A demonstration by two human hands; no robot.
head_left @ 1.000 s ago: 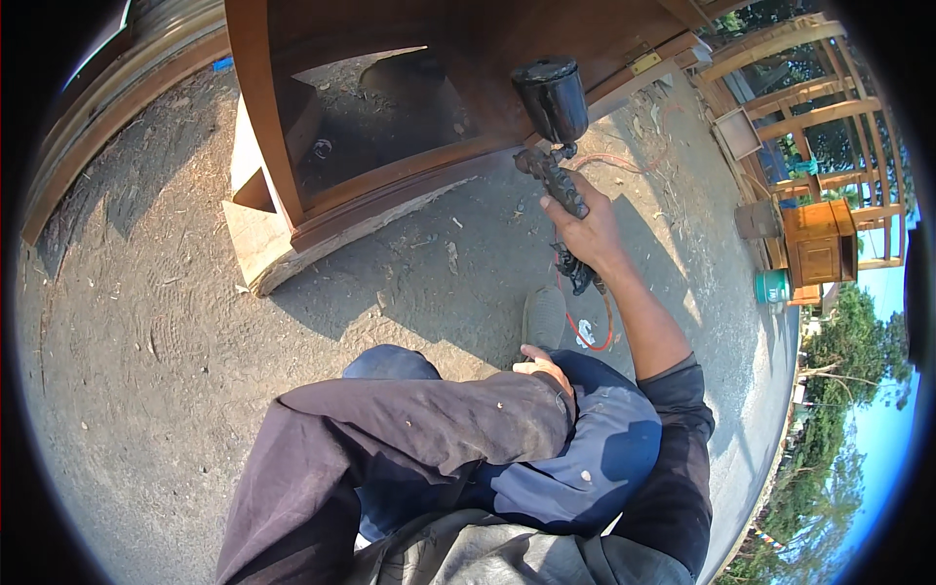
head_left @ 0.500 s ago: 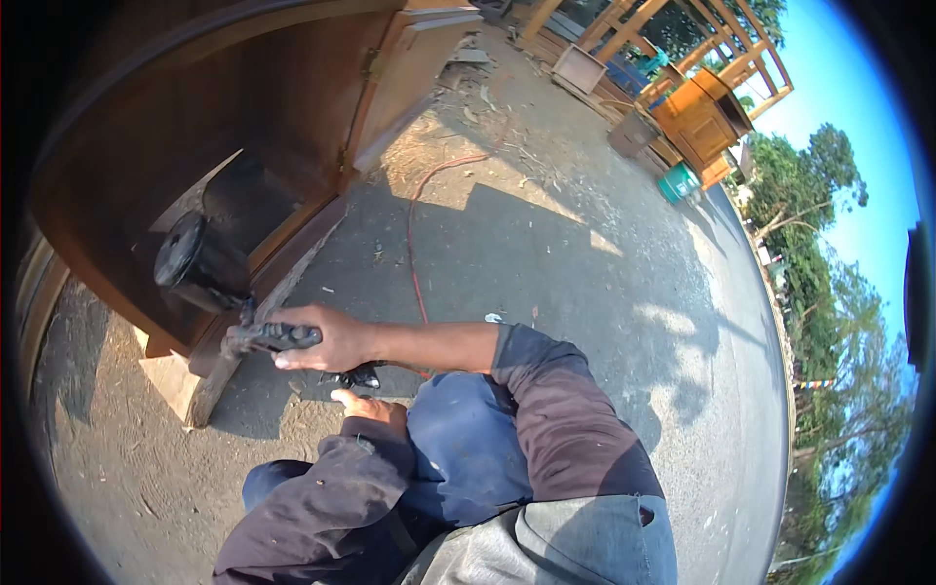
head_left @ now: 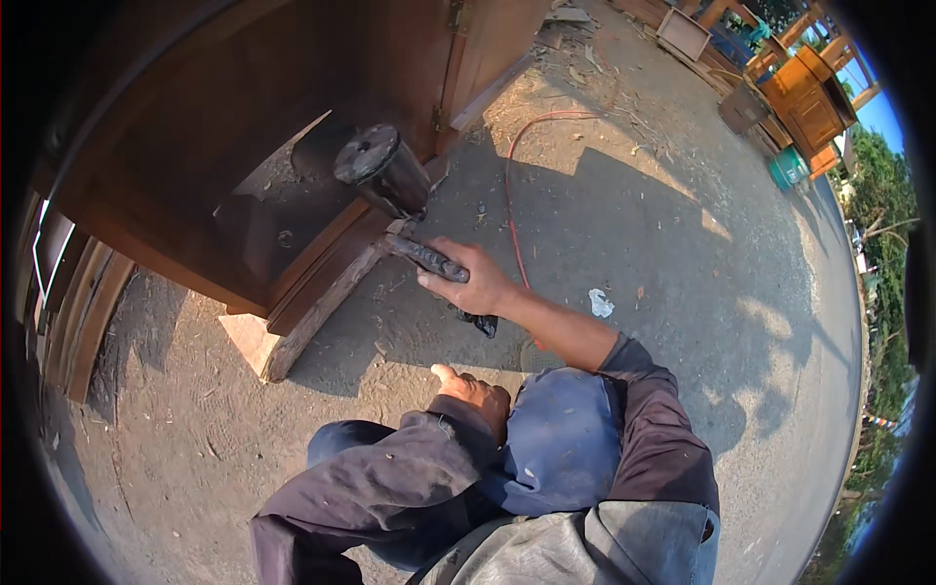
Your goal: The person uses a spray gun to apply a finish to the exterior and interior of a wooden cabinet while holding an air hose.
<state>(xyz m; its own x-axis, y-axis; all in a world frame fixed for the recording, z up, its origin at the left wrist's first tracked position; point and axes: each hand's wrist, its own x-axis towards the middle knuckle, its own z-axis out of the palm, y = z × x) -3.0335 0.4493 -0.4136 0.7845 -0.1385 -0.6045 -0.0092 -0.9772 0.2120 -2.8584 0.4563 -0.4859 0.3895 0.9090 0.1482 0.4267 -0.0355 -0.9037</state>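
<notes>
My right hand (head_left: pixel 468 278) is wrapped round the handle of a paint-stained spray gun (head_left: pixel 429 256). A dark, smeared paint cup (head_left: pixel 382 171) stands tilted on the gun. The gun is at the lower edge of a brown wooden cabinet (head_left: pixel 331 229), by the corner near its hinged door (head_left: pixel 497 58). Whether spray comes out cannot be seen. My left hand (head_left: pixel 478 398) rests against my bent knee, thumb stretched out and nothing visible in it; its other fingers are partly hidden.
A wood block (head_left: pixel 255 341) props the cabinet off the ground. A red hose (head_left: pixel 511 185) trails over the pavement. Planks (head_left: pixel 88 322) lean at the left. Far right stand an orange-brown cabinet (head_left: pixel 804 97) and a green bucket (head_left: pixel 788 168). White scrap (head_left: pixel 601 303) lies on the ground.
My right hand has carried the spray gun along the cabinet's lower edge, away from the near corner toward the door. My view has swung left. The left hand stays by my knee.
</notes>
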